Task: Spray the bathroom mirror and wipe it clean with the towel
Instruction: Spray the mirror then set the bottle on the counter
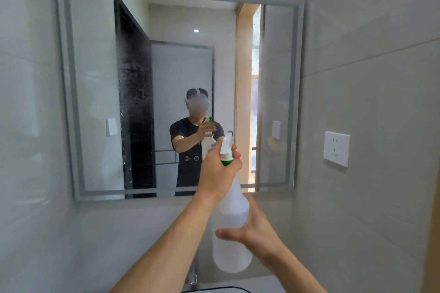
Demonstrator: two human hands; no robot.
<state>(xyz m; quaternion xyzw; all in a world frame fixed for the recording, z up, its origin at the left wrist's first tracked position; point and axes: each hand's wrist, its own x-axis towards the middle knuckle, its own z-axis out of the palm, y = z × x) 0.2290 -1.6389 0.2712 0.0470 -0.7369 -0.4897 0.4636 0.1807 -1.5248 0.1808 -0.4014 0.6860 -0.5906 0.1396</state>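
Spraying step. Mirror [95, 93] ahead of both hands, droplets on its left part. Spray bottle [232, 228] upright between them: left hand [217, 172] grips the neck and trigger, right hand [250, 231] cups the body. Towel unseen; likely next: set the bottle down, fetch it.

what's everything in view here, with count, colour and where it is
mirror: one, frosted grey border, on the wall ahead, droplets on its left part
spray bottle: one, translucent white with green and white trigger head, held up before the mirror
wall socket: one, white, right wall
tap: one, chrome, bottom centre, mostly hidden
towel: none in view
left hand: one, grips the bottle's neck at the trigger
right hand: one, holds the bottle's body from the right
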